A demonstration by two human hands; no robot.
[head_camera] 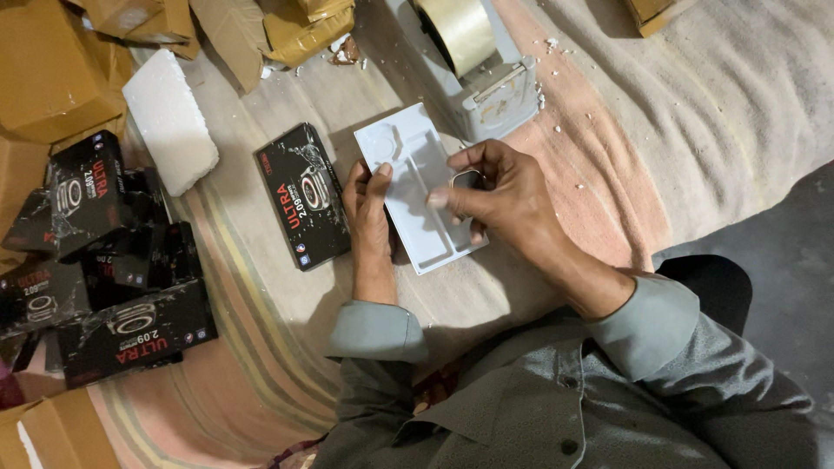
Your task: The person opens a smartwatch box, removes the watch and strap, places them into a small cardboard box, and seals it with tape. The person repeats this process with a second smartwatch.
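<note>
A white moulded plastic tray (408, 165) lies tilted on the striped cloth in front of me. My left hand (369, 208) grips its left edge, thumb on top. My right hand (495, 191) hovers over the tray's right side, fingers pinched around a small dark rounded-square object (467, 180), which sits partly in a recess of the tray. A black printed box (302, 195) lies flat just left of my left hand.
A pile of black printed boxes (95, 260) is stacked at the far left. A white foam block (170, 122) lies beyond them. A grey tape dispenser (486, 87) with a brown tape roll (456, 30) stands behind the tray. Brown cartons (52, 69) crowd the top left.
</note>
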